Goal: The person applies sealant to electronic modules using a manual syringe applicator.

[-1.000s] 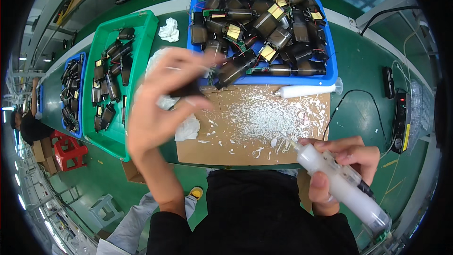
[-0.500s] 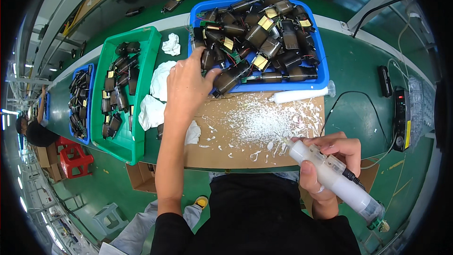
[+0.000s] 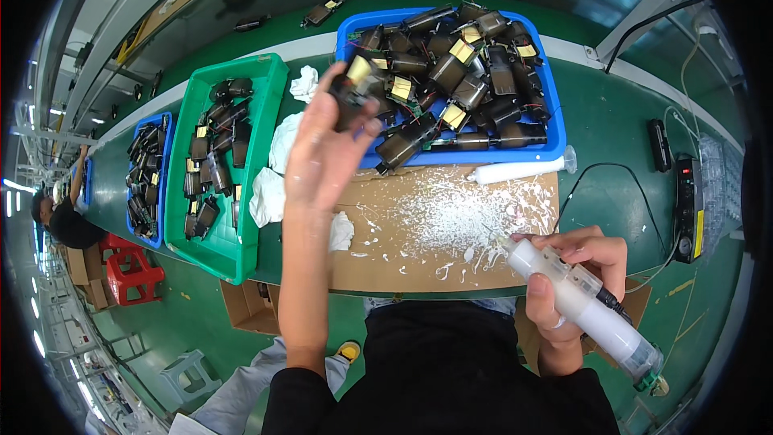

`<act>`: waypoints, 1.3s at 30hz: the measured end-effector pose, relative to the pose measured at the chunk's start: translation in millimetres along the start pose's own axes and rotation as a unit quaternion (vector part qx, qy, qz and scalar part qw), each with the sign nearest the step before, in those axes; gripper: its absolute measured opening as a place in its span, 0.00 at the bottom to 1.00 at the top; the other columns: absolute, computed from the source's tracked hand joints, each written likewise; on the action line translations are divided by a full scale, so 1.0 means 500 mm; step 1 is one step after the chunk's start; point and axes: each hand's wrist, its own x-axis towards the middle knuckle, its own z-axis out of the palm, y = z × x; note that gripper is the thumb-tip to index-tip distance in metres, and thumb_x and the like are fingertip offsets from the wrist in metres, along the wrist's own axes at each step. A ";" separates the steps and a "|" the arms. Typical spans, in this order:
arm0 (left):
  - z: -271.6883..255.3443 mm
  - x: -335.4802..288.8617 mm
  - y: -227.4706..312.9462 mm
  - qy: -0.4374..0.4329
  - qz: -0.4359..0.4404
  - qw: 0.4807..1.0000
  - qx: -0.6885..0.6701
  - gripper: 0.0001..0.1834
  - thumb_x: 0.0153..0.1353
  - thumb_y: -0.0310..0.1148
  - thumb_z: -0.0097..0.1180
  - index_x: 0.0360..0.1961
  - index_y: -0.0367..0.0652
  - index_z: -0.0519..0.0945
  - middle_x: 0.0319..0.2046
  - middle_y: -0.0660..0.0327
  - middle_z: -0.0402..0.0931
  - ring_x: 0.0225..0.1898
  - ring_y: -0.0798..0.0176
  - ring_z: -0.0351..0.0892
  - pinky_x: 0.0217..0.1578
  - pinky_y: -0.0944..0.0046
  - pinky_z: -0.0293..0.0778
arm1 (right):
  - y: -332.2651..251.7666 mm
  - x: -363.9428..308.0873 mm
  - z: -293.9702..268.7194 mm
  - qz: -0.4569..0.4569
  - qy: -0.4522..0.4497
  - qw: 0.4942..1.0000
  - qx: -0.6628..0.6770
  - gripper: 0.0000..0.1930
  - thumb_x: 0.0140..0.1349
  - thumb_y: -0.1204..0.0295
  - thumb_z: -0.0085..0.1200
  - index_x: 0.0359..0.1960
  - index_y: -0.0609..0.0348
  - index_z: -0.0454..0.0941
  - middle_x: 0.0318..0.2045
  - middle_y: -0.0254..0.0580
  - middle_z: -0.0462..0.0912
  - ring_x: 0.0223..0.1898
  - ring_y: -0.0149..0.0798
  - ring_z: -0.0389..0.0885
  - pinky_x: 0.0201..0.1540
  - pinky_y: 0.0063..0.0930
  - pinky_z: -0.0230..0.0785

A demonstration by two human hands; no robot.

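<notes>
Head view: upper centre, the left hand [image 3: 319, 157] is holding one blurred dark part [image 3: 351, 105] in a half-closed grip; lower right, the right hand [image 3: 552, 319] is wrapping one white syringe [image 3: 594, 325] of two, nozzle pointing upper left, long axis slanting.

Cardboard [image 3: 378, 270] lies before, perhaps partly under, the bin [image 3: 557, 135] heaped with parts [image 3: 448, 72], a tray [image 3: 264, 117] left of both.

Way open across the cardboard [image 3: 366, 268], crowded above
At lower centre a hand could pass between the left forearm [image 3: 306, 290] and the held syringe [image 3: 584, 306]. Upper centre, the heaped blue tray [image 3: 555, 109] blocks, a lying syringe [image 3: 519, 171] along its near rim; left, the green tray [image 3: 266, 125]; right, a looped black cable [image 3: 616, 164].
</notes>
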 end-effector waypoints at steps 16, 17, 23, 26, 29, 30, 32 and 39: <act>0.077 -0.012 -0.101 -0.143 -0.248 0.951 0.115 0.41 0.58 0.36 0.61 0.65 0.24 0.57 0.53 0.43 0.72 0.54 0.53 0.75 0.58 0.57 0.67 | -0.030 0.020 -0.045 -0.088 -0.005 0.994 0.065 0.25 0.50 0.81 0.63 0.42 0.62 0.57 0.37 0.49 0.69 0.42 0.40 0.80 0.48 0.55 0.80; 0.075 -0.012 -0.099 -0.143 -0.249 0.951 0.113 0.41 0.58 0.36 0.61 0.65 0.24 0.57 0.53 0.43 0.72 0.54 0.53 0.75 0.58 0.57 0.67 | -0.033 0.019 -0.047 -0.087 -0.005 0.994 0.064 0.25 0.50 0.81 0.63 0.42 0.62 0.57 0.37 0.49 0.69 0.42 0.40 0.80 0.48 0.55 0.80; 0.078 -0.013 -0.086 -0.163 -0.256 0.948 0.098 0.46 0.55 0.33 0.63 0.69 0.32 0.49 0.49 0.47 0.71 0.50 0.48 0.77 0.48 0.54 0.74 | -0.031 0.021 -0.051 -0.095 -0.011 0.993 0.074 0.25 0.50 0.81 0.64 0.42 0.62 0.57 0.37 0.50 0.69 0.45 0.42 0.80 0.48 0.55 0.80; 0.063 -0.012 -0.103 -0.197 -0.206 0.958 0.022 0.41 0.62 0.37 0.56 0.70 0.35 0.49 0.47 0.52 0.70 0.45 0.57 0.76 0.43 0.58 0.75 | -0.034 0.024 -0.046 -0.095 -0.017 0.992 0.079 0.25 0.49 0.81 0.64 0.41 0.62 0.57 0.38 0.51 0.69 0.46 0.42 0.80 0.49 0.54 0.80; 0.067 -0.013 -0.108 -0.205 -0.204 0.957 -0.036 0.44 0.65 0.52 0.50 0.70 0.34 0.47 0.48 0.52 0.70 0.41 0.61 0.71 0.40 0.58 0.72 | -0.032 0.028 -0.034 -0.084 -0.021 0.993 0.079 0.27 0.48 0.81 0.66 0.42 0.62 0.58 0.37 0.51 0.70 0.46 0.42 0.80 0.49 0.53 0.80; 0.067 -0.017 -0.112 -0.190 -0.206 0.960 -0.021 0.44 0.63 0.52 0.52 0.69 0.35 0.50 0.45 0.52 0.69 0.41 0.60 0.71 0.39 0.57 0.71 | -0.029 0.031 -0.029 -0.087 -0.028 0.992 0.086 0.27 0.47 0.82 0.66 0.42 0.63 0.58 0.38 0.50 0.70 0.46 0.42 0.80 0.49 0.52 0.80; 0.065 -0.023 -0.121 -0.174 -0.209 0.962 -0.008 0.44 0.61 0.53 0.55 0.68 0.35 0.52 0.41 0.53 0.69 0.42 0.58 0.70 0.39 0.56 0.71 | -0.025 0.036 -0.017 -0.088 -0.035 0.991 0.093 0.28 0.46 0.82 0.67 0.43 0.63 0.58 0.38 0.50 0.70 0.46 0.42 0.80 0.49 0.51 0.80; 0.054 -0.033 -0.120 -0.263 -0.177 0.947 0.041 0.37 0.55 0.44 0.64 0.56 0.29 0.64 0.32 0.54 0.72 0.36 0.57 0.73 0.37 0.59 0.68 | -0.019 0.046 0.026 -0.074 -0.030 0.994 0.073 0.26 0.45 0.78 0.69 0.40 0.64 0.63 0.34 0.51 0.74 0.38 0.40 0.83 0.44 0.40 0.82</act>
